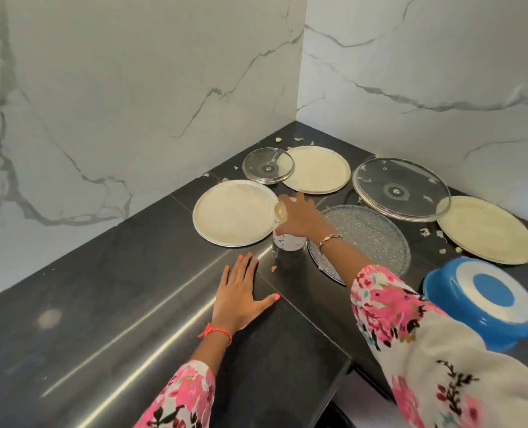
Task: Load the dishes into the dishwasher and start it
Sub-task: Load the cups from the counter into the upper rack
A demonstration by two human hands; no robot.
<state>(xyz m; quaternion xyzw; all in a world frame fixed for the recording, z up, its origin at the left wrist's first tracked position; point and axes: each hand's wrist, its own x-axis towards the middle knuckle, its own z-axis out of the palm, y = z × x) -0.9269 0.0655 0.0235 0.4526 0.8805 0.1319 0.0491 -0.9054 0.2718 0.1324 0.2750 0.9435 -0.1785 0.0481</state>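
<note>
**Right hand on the cup, left hand flat on the bench**

The right hand stretched in from five o'clock, its fingers curled over the top of a white speckled cup. The cup stood upright with its long axis vertical, between a cream plate at its ten o'clock and a textured glass plate at its three o'clock. A straight lift looked like what the move needed. The left hand lay at the cup's seven o'clock, fingers straight and spread on the dark bench, holding nothing. The right hand hid the cup's rim. I could not make out a pale shiny thing by the thumb, nor whether the cup's base touched the bench. No dishwasher was in sight.
</note>
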